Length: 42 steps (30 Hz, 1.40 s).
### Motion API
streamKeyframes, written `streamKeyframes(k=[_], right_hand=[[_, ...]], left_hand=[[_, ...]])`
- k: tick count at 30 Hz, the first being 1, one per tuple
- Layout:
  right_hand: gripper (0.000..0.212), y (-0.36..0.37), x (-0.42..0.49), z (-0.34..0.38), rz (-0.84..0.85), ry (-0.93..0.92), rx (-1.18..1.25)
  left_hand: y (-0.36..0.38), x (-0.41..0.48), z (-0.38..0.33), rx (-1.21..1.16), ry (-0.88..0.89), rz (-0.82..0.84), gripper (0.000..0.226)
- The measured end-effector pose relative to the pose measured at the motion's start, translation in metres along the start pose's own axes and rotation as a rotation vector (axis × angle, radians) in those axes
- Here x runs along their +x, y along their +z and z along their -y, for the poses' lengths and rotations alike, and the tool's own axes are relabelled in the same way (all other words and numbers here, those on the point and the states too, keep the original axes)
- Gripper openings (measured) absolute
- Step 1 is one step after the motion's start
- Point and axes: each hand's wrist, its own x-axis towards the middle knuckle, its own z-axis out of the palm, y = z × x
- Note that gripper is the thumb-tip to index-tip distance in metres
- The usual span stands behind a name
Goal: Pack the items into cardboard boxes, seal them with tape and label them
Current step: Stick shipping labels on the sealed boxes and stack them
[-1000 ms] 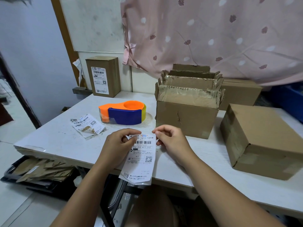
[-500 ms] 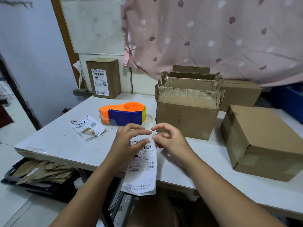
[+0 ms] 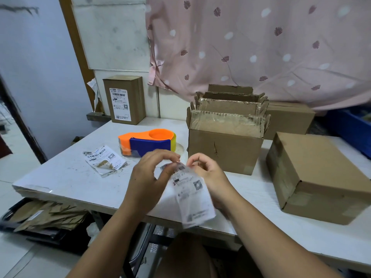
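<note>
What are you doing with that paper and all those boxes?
A person is getting parcels ready to send. Their left grip and right grip pinch the top of a shipping label above the front of the white table. The closed box on the right shows no label. The tape dispenser sits untouched behind the hands, beside a row of open boxes. One labelled box stands at the back.

1. Your left hand (image 3: 148, 183) and right hand (image 3: 212, 177), centre frame: bare.
2. Your forearms: bare right down to the bottom edge.
3. Bottom centre, a brown rounded shape between your arms: leg or clothing, can't tell.
</note>
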Motion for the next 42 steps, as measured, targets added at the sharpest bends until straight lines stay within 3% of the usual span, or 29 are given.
streamKeyframes(k=[3, 6, 10, 16, 18, 21, 25, 31, 33, 37, 42], right_hand=[[0.04, 0.003, -0.003, 0.001, 0.021, 0.025, -0.105], [0.037, 0.004, -0.011, 0.003, -0.001, 0.048, -0.09], [0.022, -0.007, -0.018, 0.023, -0.072, 0.04, 0.009], [0.035, -0.029, -0.043, 0.074, -0.179, -0.028, 0.217], [0.027, -0.039, -0.053, 0.094, -0.208, -0.079, 0.245], [0.012, -0.062, -0.057, 0.12, -0.325, -0.121, 0.362], [0.012, -0.104, -0.06, 0.145, -0.543, -0.178, 0.37], [0.024, -0.183, -0.067, 0.15, -0.715, -0.131, 0.505], [0.027, -0.208, -0.072, 0.148, -0.796, -0.138, 0.518], [0.035, -0.247, -0.078, 0.139, -0.908, -0.152, 0.489], [0.038, -0.29, -0.08, 0.126, -1.072, -0.127, 0.426]], left_hand=[[-0.015, 0.01, -0.019, -0.176, -0.013, -0.089, 0.011], [-0.031, 0.028, -0.039, -0.289, 0.016, -0.154, 0.023], [-0.039, 0.056, -0.061, -0.3, 0.075, -0.139, 0.026], [-0.03, 0.083, -0.081, -0.493, 0.094, -0.17, 0.022], [-0.024, 0.087, -0.085, -0.583, 0.089, -0.209, 0.023], [-0.014, 0.091, -0.096, -0.628, 0.121, -0.238, 0.023], [0.005, 0.094, -0.118, -0.657, 0.171, -0.208, 0.019], [0.03, 0.101, -0.143, -0.988, 0.05, -0.453, 0.018], [0.041, 0.104, -0.149, -1.096, -0.049, -0.38, 0.014], [0.079, 0.108, -0.161, -0.975, -0.081, -0.14, 0.021], [0.128, 0.114, -0.185, -1.019, -0.171, 0.057, 0.015]])
